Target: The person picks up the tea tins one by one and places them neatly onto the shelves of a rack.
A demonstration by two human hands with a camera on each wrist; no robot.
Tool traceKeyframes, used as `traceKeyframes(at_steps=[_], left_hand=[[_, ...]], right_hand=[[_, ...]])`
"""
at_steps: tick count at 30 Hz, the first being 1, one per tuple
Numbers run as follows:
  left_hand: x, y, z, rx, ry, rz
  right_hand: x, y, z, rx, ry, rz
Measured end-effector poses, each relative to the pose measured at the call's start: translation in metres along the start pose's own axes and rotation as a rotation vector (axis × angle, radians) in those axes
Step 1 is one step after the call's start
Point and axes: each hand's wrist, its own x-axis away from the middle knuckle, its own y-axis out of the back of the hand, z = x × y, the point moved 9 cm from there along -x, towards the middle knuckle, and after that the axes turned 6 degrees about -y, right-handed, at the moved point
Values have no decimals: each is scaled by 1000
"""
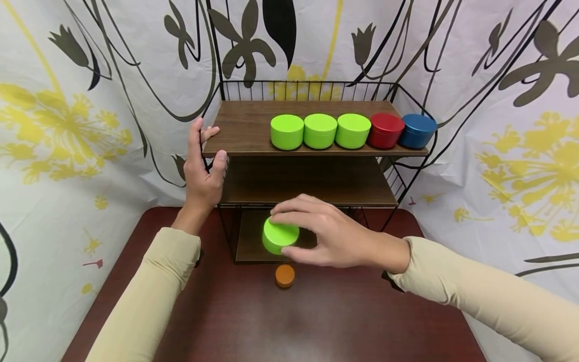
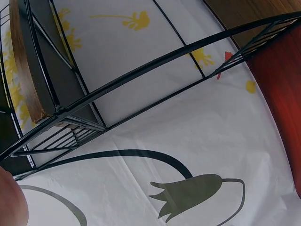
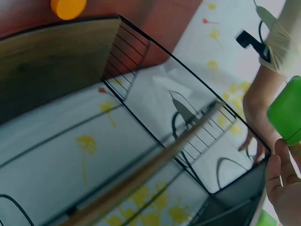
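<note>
My right hand (image 1: 327,229) pinches a lime-green round tin (image 1: 277,239) between thumb and fingers, in front of the rack's lower shelves. In the right wrist view its fingertips (image 3: 278,157) press against the green tin (image 3: 288,115). My left hand (image 1: 203,173) holds the left front corner of the wire shelf rack (image 1: 312,155), thumb at the shelf edge and a finger bent in over the side rail. On the top shelf, three matching green tins (image 1: 320,131) stand in a row with a red tin (image 1: 386,131) and a blue tin (image 1: 417,131) at the right end.
A small orange tin (image 1: 285,276) sits on the dark red table (image 1: 362,322), just before the bottom shelf (image 1: 251,251). Below the top board is a middle shelf (image 1: 307,181). Black wire sides (image 2: 141,75) flank the rack, and a patterned white cloth (image 1: 149,50) hangs behind it.
</note>
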Motion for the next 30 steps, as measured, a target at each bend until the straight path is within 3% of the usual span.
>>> traceKeyframes(at_steps=[9, 23, 30], left_hand=[[0, 0, -1, -17, -8, 6], [0, 0, 0, -7, 3, 9], [-1, 1, -3, 4, -4, -1]], right_hand=[[-31, 31, 6, 4, 5, -67], [-64, 45, 0, 61, -15, -74], [-82, 57, -2, 75, -6, -129]])
